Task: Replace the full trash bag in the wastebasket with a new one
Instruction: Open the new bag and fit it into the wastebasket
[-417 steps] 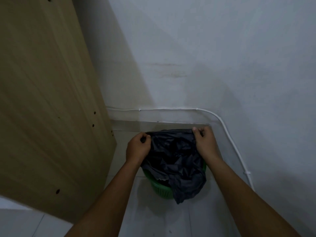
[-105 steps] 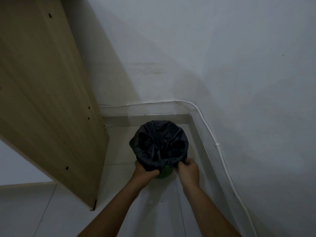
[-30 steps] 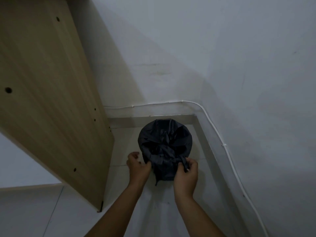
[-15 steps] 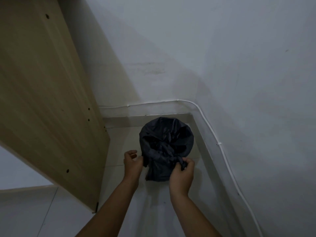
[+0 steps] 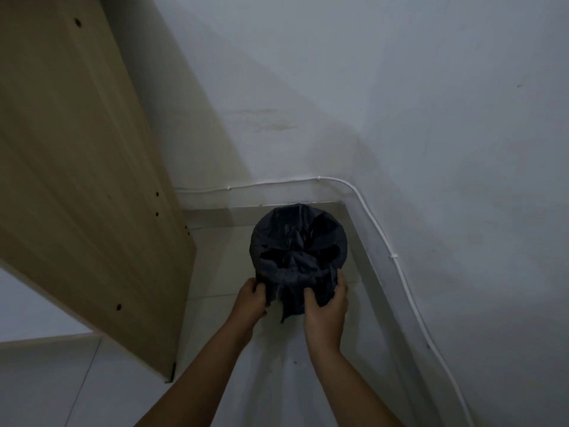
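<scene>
Both hands — left hand [image 5: 251, 298] and right hand [image 5: 326, 303] — grip the black trash bag [image 5: 297, 241] overhang just ahead of them, apparently snugging it around the hidden wastebasket's rim in the floor corner.

We see dim white walls [image 5: 400, 87] meeting a pale tiled floor [image 5: 92, 380], a wooden panel [image 5: 77, 180] at left.

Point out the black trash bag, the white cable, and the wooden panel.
black trash bag [image 5: 297, 241]: head view, folded rim.
white cable [image 5: 400, 269]: head view, stretch along right wall.
wooden panel [image 5: 77, 180]: head view, broad face.
</scene>
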